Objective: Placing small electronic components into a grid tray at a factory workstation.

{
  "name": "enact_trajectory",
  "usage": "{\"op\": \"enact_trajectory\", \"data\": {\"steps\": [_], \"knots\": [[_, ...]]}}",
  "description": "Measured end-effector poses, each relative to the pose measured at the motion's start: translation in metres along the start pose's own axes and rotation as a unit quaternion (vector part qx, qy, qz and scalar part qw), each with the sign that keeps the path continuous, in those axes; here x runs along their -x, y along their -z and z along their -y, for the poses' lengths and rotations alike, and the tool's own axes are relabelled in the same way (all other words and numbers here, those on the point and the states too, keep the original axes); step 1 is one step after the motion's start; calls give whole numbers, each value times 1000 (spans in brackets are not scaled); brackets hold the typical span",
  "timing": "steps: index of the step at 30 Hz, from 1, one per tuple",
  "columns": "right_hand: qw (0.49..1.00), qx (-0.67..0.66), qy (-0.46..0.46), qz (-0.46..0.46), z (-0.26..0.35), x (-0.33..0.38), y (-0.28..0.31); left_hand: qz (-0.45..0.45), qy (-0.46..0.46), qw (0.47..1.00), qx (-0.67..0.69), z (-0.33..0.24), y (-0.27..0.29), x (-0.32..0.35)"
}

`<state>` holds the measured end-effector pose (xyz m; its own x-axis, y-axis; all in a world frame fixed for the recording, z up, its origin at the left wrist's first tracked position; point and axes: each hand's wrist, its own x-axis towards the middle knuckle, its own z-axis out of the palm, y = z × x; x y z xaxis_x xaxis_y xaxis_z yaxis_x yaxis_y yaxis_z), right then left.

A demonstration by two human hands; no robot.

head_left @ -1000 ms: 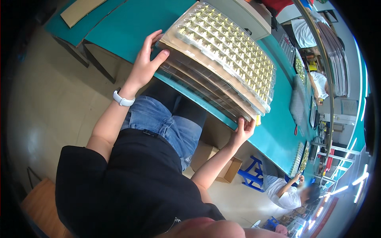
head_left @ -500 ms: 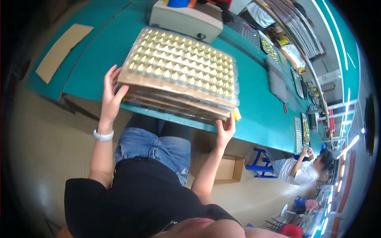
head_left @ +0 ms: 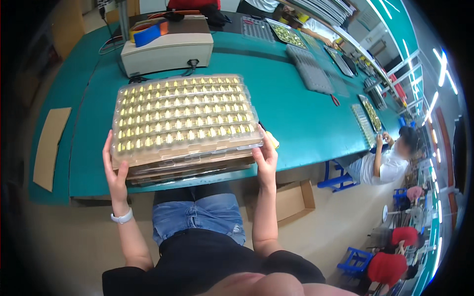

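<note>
Trays [head_left: 190,153] of clear plastic and brown cardboard stand stacked at the near edge of a green table [head_left: 256,93], directly before the person; whether the stack's weight rests fully on the tabletop, I cannot tell. Small yellow and whitish parts [head_left: 191,123] fill the top tray in long rows. The left hand [head_left: 116,176] grips the stack's near left corner, thumb spread from the fingers, which run up the side. The right hand [head_left: 266,160] clasps the near right corner in a half-open curl, thumb in front. Just beyond it lies a yellow object, partly hidden. A white wristband [head_left: 122,216] circles the left wrist. Behind the stack sits a beige machine [head_left: 168,55] with a blue roll [head_left: 147,35] on top. Leftward lies a cardboard strip [head_left: 51,148]; farther right, a grey tray [head_left: 310,70]. On the floor stands an open cardboard box [head_left: 294,201], near a blue stool [head_left: 340,180] and a seated co-worker [head_left: 392,166] in white.
</note>
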<state>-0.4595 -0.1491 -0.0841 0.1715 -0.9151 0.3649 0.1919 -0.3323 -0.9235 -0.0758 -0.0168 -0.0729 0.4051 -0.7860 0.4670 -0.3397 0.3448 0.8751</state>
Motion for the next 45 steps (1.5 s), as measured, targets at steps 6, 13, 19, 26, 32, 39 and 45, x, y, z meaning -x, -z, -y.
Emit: {"op": "enact_trajectory", "data": {"steps": [6,13,19,26,32,39,45], "knots": [[999,-37,-22,-17,-10,3,-1,-61,25,995,80,9,-15,1],[999,-11,29,-33,-22,-1,3,-65,32,991,115,10,-19,2],[999,-27,7,-23,-17,4,1,-68,18,994,85,12,-19,0],[996,59,67,-30,-26,1,-3,-73,-31,997,-12,29,-11,-3],[994,84,68,-31,-16,-1,-9,-93,-14,991,-91,25,-12,1],[980,154,123,-28,-27,3,-7,-100,6,992,-73,31,-11,1],[980,165,104,-41,-31,3,-7,-98,12,993,-72,41,-6,7]]}}
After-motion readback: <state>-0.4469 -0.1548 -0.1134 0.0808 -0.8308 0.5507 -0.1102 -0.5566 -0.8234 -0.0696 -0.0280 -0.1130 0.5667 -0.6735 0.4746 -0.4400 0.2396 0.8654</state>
